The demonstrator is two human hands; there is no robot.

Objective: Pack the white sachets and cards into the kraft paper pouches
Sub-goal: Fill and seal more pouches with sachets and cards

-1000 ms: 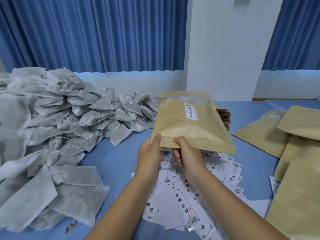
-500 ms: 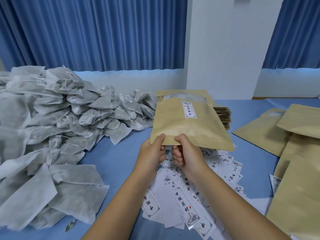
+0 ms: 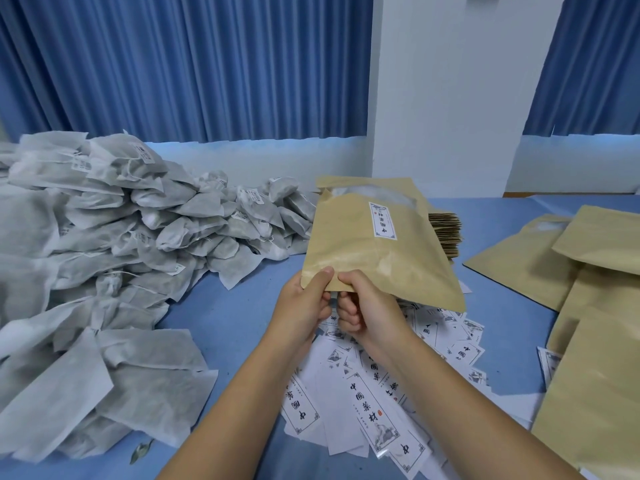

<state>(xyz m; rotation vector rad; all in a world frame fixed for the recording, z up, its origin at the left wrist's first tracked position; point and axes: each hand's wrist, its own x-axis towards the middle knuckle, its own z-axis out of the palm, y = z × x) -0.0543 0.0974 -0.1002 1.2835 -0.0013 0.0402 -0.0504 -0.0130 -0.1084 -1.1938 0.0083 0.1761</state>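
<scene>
Leftmost, the white sachets (image 3: 114, 244) lie in a deep heap on the blue table (image 3: 225, 313), well apart from the work in hand. Next comes the left hand (image 3: 304, 306), thumb on top and fingers curled beneath, pinching the near edge of a kraft paper pouch (image 3: 367, 258). The right hand (image 3: 367, 310) pinches that same edge just beside it, the two thumbs nearly touching.

The pouch is held off the table above the scattered cards (image 3: 374, 410), its far end tilted up and away. It looks already loaded, so the step is probably closing the near edge, though I cannot tell whether that edge is the mouth. If so, the next move calls for running the pinch rightward along the edge with even pressure, then laying the pouch aside.

The pouch is tan and lightly creased, with a white label (image 3: 382, 221) on its face and a clear window (image 3: 377, 194) at the far end showing something pale inside. Behind it a stack of flat pouches (image 3: 446, 233) shows edge-on, and on the far right more kraft pouches (image 3: 595, 306) lie overlapping.
</scene>
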